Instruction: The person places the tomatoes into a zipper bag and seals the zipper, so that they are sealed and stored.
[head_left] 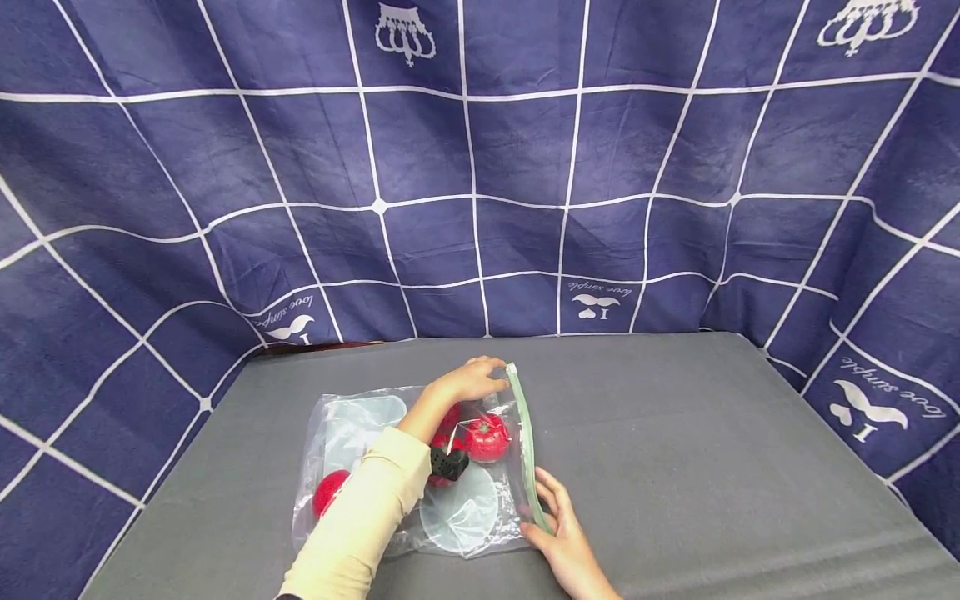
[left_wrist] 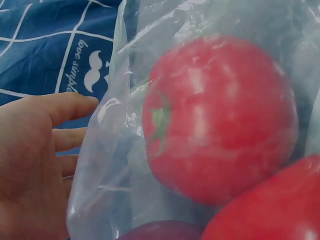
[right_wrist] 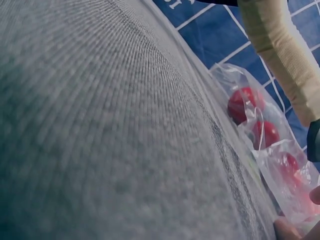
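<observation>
A clear zip bag point(head_left: 408, 542) with a green zip strip point(head_left: 527, 442) lies flat on the table, its zip end to the right. Inside are red tomatoes point(head_left: 487, 439), one showing its green stem mark in the left wrist view, and pale translucent round pieces point(head_left: 461, 508). My left hand point(head_left: 472, 379) reaches across the bag to the far end of the strip; its fingers look loosely extended beside the bag edge. At the near end, my right hand point(head_left: 562, 533) holds the strip edge between thumb and fingers. The left forearm hides part of the bag.
A grey cloth-covered table point(head_left: 697, 467) extends to the right of the bag. Behind and at both sides hangs a blue curtain point(head_left: 517, 158) with white grid lines. The left sleeve point(head_left: 367, 508) and a black wrist camera point(head_left: 450, 462) pass over the bag.
</observation>
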